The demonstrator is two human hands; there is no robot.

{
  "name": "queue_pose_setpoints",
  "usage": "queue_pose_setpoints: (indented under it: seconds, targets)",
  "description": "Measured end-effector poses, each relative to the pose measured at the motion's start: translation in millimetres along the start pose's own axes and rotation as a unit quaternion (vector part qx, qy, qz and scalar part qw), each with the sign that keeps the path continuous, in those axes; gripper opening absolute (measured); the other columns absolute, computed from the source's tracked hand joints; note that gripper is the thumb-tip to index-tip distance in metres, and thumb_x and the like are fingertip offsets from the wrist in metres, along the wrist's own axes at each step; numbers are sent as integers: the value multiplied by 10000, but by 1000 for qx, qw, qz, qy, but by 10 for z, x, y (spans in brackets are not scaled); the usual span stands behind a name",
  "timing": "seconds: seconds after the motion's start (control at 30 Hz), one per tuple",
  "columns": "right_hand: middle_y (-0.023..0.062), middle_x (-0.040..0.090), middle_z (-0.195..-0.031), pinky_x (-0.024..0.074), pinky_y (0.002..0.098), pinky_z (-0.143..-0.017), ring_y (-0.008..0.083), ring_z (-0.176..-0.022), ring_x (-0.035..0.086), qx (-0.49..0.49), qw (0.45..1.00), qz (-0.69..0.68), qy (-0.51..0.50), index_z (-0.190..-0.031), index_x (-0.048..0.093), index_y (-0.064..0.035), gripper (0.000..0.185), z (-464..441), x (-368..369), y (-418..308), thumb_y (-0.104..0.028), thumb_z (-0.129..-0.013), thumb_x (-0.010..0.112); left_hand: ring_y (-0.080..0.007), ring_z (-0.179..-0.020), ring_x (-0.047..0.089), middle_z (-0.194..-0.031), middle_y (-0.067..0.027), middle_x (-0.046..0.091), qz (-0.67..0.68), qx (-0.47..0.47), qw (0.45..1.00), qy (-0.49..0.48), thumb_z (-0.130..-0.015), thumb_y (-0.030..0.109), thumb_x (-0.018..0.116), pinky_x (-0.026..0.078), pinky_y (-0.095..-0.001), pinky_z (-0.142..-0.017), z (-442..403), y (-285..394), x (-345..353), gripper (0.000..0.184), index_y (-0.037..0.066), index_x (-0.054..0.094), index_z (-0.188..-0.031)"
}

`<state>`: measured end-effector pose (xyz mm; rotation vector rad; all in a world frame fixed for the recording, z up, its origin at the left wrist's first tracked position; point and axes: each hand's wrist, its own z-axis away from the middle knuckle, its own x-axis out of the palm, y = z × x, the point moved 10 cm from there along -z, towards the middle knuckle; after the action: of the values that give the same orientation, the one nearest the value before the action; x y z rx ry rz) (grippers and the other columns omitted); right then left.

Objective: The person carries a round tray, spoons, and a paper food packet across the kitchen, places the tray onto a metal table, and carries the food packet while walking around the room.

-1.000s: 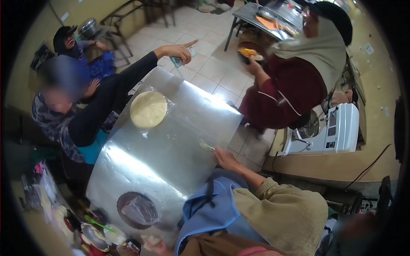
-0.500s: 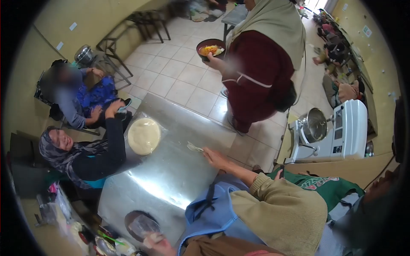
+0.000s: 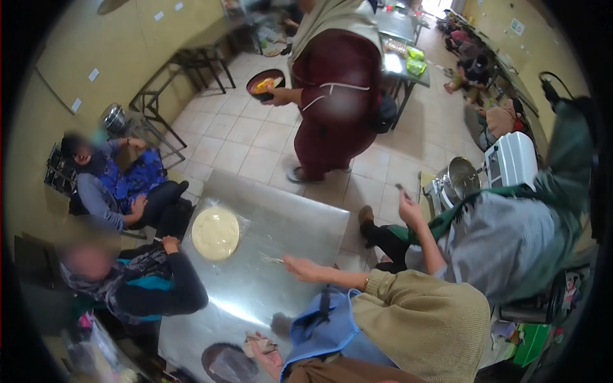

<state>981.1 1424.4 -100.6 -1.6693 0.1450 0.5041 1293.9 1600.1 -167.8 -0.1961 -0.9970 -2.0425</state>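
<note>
My right hand (image 3: 305, 269) reaches over the metal table, its fingers closed on a small wire whisk (image 3: 271, 258) whose loops point left. To the left of the whisk lies a round, pale dough-like mass (image 3: 216, 234) with clear plastic around it. My left hand (image 3: 265, 355) is low in view by the table's near edge, beside a dark round dish (image 3: 223, 364) with clear plastic in it. The left fingers are blurred, and whether they grip anything is unclear.
A co-worker (image 3: 137, 281) sits at the table's left side, another person (image 3: 108, 172) behind. Someone in maroon (image 3: 338, 108) stands beyond it with a bowl (image 3: 265, 84) of food. At right, a person in grey (image 3: 504, 236) leans near a white mixer (image 3: 511, 159).
The maroon-clad person has moved left with the bowl. The seated co-worker's outstretched arm has come down. A person in grey and green has come in at right. The view has shifted.
</note>
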Motion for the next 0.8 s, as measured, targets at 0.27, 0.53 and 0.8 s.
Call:
queue_pose_setpoints:
  seconds: [0.27,0.53,0.8]
  targets:
    - [259,525,-837,377,506,-683,452,-796,507,157,986,38,28,-1002,381,-66,195,216,66,-42,-174,-843,349,-149,-832,545,-936,-33,572,-49,-7,998,-42,-843,279,583,458,-283,-700,-80,243,642,335,79,514,-1104]
    - [217,562,-706,400,542,-638,439,-688,549,186,976,114,18,-978,401,-96,184,267,327,-58,-222,-847,376,-162,-859,544,-961,-36,550,-85,-14,993,-86,-834,223,609,474,-304,-694,-246,81,507,359,81,480,-1137]
    - [206,553,-680,406,508,-584,419,-660,545,130,985,112,2,-903,443,-87,281,183,375,-139,-367,-882,439,-198,-907,557,-1025,-65,548,-60,-8,997,-41,-824,229,629,484,-357,-743,-232,-119,397,409,66,470,-1163]
